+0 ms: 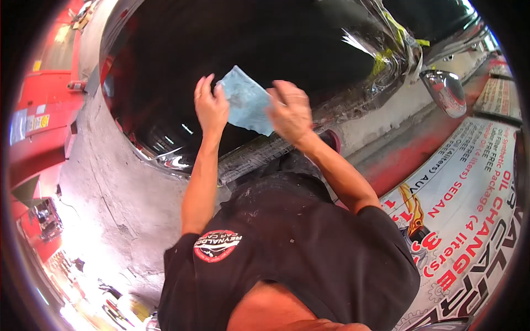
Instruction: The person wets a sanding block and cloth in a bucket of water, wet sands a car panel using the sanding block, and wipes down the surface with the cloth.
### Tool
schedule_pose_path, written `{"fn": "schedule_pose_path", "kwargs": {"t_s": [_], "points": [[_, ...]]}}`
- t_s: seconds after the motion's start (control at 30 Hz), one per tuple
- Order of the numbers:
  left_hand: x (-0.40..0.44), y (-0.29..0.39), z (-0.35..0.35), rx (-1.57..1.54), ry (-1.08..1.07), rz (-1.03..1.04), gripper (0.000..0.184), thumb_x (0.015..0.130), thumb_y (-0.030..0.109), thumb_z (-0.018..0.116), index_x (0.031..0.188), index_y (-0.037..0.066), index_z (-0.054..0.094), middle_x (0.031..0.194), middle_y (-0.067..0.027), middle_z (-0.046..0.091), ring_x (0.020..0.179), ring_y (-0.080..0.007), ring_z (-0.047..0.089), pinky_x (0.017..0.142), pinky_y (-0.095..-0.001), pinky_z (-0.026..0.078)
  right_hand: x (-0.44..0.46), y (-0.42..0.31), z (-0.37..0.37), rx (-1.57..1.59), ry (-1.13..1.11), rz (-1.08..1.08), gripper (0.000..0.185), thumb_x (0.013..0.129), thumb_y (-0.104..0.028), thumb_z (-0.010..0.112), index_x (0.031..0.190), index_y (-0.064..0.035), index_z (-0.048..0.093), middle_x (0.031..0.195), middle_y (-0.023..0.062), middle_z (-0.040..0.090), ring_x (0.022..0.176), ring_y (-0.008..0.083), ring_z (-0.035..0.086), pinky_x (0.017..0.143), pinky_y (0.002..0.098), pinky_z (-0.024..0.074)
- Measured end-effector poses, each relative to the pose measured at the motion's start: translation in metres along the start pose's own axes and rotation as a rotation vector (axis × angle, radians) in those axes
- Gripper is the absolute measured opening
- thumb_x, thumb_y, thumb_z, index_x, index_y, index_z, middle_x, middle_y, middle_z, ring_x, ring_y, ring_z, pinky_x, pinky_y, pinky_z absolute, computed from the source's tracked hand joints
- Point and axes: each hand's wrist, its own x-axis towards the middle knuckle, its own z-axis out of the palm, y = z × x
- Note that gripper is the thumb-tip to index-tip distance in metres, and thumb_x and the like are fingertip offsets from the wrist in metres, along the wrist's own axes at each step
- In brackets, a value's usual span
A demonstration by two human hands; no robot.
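Note:
A light blue cloth [245, 101] with a greyish smudge in its middle is spread between my hands, over a glossy black car panel [182, 49]. My left hand [211, 107] is at the cloth's left edge, thumb and fingers closed on it. At the right edge, my right hand [291, 110] curls its fingers over the cloth; that hand is slightly blurred by motion. Behind the cloth, part of the panel is hidden.
Clear film and yellow tape [395, 33] cover the car's edge to the right. A chrome mirror cover [446, 91] lies beyond it. An oil change banner [464, 220] spreads at right. Red equipment [49, 110] stands left on the concrete floor [105, 182].

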Motion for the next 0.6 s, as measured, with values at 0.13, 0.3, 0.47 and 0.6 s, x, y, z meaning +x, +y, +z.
{"fn": "schedule_pose_path", "kwargs": {"t_s": [0.13, 0.3, 0.47, 0.6], "points": [[-0.051, -0.067, -0.012, 0.202, -0.019, -0.2, 0.041, 0.101, 0.018, 0.049, 0.135, -0.004, 0.055, 0.142, -0.0301, 0.051, 0.135, -0.0429, 0.046, 0.115, -0.0494, 0.034, 0.031, -0.04, 0.067, 0.121, -0.201, -0.251, 0.057, 0.095, -0.037, 0.061, 0.141, -0.0045, 0.053, 0.153, 0.0147, 0.045, 0.146, 0.0315, 0.037, 0.123, 0.0509, 0.0222], [-0.054, -0.129, -0.034, 0.324, -0.141, -0.631, 0.077, 0.105, 0.055, 0.031, 0.155, -0.003, 0.032, 0.159, -0.0323, 0.028, 0.15, -0.0456, 0.022, 0.123, -0.0517, 0.018, 0.036, -0.022, 0.107, 0.113, -0.262, -0.343, 0.059, 0.102, -0.042, 0.043, 0.148, -0.0049, 0.047, 0.157, 0.0142, 0.042, 0.15, 0.03, 0.033, 0.125, 0.0527, 0.0152], [-0.058, -0.133, -0.016, 0.395, -0.261, -0.837, 0.088, 0.101, 0.067, 0.027, 0.163, 0.008, 0.007, 0.167, -0.0278, -0.001, 0.156, -0.0418, -0.001, 0.123, -0.0591, 0.005, 0.062, 0.064, 0.055, 0.011, -0.174, 0.014, 0.056, 0.1, -0.039, 0.047, 0.147, -0.0069, 0.05, 0.157, 0.0142, 0.043, 0.148, 0.0317, 0.036, 0.123, 0.0547, 0.0175], [-0.056, -0.135, -0.012, 0.463, -0.276, -0.875, 0.092, 0.1, 0.07, 0.026, 0.163, 0.01, -0.004, 0.166, -0.0285, -0.008, 0.156, -0.0412, -0.007, 0.123, -0.0595, 0.002, 0.054, 0.169, 0.015, -0.174, 0.012, 0.212, 0.058, 0.1, -0.039, 0.05, 0.147, -0.0057, 0.05, 0.155, 0.0165, 0.045, 0.145, 0.0334, 0.041, 0.122, 0.0554, 0.0204]]}}
